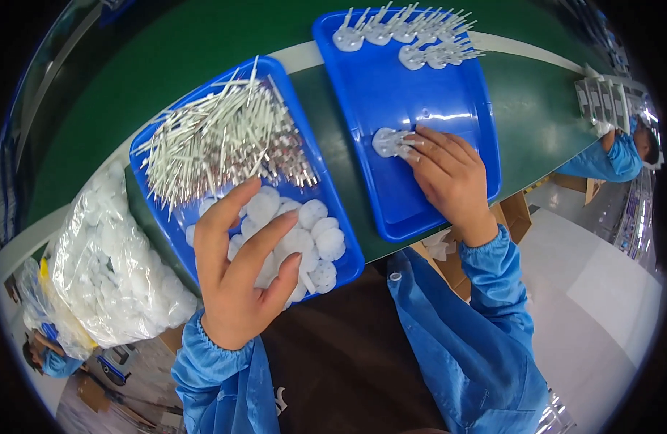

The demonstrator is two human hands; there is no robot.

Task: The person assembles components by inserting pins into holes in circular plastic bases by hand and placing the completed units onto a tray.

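Observation:
In the right blue tray (406,94), my right hand (453,173) has its fingers closed round the thin rods of a translucent round plastic piece (384,142). The piece lies close to the tray bottom, and the fingers partly cover its rods. My left hand (239,267) is open with fingers spread, above the near end of the left blue tray (348,253). Beneath it are several white translucent discs (323,235), partly hidden by the hand. A heap of thin white rods with metallic ends (225,137) fills that tray's far part.
Several assembled pieces with upright rods (377,32) stand at the right tray's far end. A clear bag of white pieces (116,267) sits left of the trays on the green table (304,94). Co-workers in blue (608,159) are at the right and lower left. Cardboard boxes (518,217) stand below the table edge.

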